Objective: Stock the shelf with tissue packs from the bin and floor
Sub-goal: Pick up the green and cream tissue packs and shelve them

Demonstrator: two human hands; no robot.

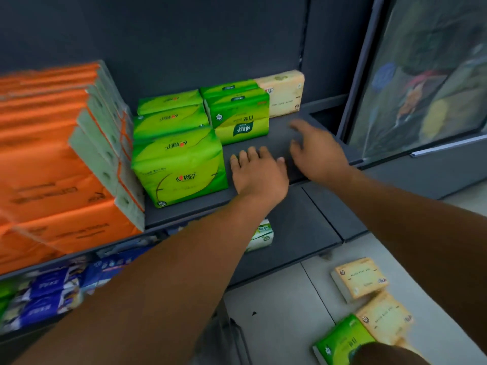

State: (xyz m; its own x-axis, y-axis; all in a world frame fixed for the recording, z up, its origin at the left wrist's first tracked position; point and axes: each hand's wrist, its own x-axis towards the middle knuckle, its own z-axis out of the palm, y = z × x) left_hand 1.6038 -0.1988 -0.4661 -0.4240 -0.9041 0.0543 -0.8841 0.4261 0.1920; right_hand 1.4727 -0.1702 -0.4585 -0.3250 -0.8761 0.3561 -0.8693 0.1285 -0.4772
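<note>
Green tissue packs stand in rows on the dark grey shelf (pixel 287 133); the nearest green pack (pixel 179 167) sits at the front edge. A cream pack (pixel 284 93) stands at the back right. My left hand (pixel 257 172) lies flat and empty on the bare shelf just right of the nearest green pack. My right hand (pixel 313 151) hovers with fingers spread above the shelf, blurred, holding nothing. On the floor at lower right lie two cream packs (pixel 358 279) (pixel 384 316) and a green pack (pixel 342 341).
Large orange tissue bundles (pixel 58 159) fill the shelf's left side. Blue packs (pixel 50 293) and a white-green pack (pixel 261 235) lie on the lower shelf. A glass door (pixel 421 75) stands to the right. The floor is pale tile (pixel 279 306).
</note>
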